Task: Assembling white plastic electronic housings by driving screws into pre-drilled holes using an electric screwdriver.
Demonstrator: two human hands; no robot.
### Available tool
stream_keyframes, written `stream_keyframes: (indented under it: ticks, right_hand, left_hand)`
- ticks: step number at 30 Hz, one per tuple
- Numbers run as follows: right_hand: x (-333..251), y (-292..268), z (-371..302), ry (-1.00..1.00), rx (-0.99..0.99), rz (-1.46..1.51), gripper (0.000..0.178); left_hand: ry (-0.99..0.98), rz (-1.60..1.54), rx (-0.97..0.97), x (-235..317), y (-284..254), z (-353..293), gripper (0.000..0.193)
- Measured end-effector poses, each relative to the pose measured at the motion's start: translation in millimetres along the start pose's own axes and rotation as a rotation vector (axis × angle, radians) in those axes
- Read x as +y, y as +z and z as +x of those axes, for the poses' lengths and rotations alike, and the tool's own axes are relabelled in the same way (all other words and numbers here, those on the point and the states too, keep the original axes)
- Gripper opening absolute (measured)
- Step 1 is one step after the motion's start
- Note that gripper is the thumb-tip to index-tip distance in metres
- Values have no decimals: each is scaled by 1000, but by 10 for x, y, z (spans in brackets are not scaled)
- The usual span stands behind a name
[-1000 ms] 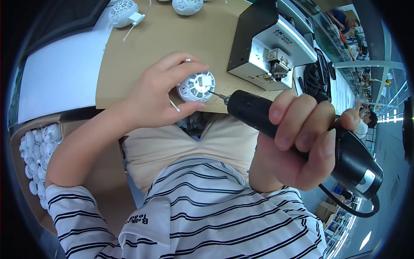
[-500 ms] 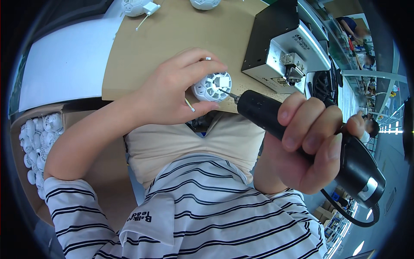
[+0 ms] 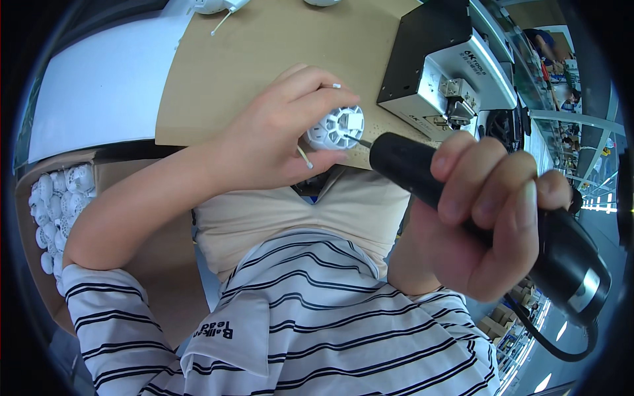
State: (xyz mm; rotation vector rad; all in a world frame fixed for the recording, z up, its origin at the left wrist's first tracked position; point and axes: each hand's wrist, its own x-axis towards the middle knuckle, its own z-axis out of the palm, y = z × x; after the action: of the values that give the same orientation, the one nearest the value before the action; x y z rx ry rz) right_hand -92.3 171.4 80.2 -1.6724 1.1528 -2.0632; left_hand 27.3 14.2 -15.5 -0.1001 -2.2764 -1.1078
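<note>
A round white slotted plastic housing is gripped by my left hand at the near edge of the brown work board. Beside that hand pokes out a thin pale cable with a white connector. My right hand is wrapped round a black electric screwdriver, tilted with its bit toward the left. The bit's tip meets the face of the housing near a white square block; whether a screw sits there is too small to see.
A black and silver metal machine stands to the right on the brown board. An open cardboard box at the left holds many white round parts. Another white part with a cable lies at the far edge. The screwdriver's cord hangs right.
Both hands, the housing and the screwdriver have shifted slightly right in the picture. The bit stays at the housing's face, and both grips are unchanged.
</note>
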Motion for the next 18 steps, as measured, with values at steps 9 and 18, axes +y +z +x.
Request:
stream_keyframes:
  ticks: [9, 18]
  right_hand:
    - [-345, -88, -25, -77, 65, 27, 31]
    - [-394, -639, 74, -282, 468, -265, 29]
  left_hand:
    - [33, 5, 20, 71, 9, -35, 53]
    - [62, -27, 10, 87, -6, -3, 41]
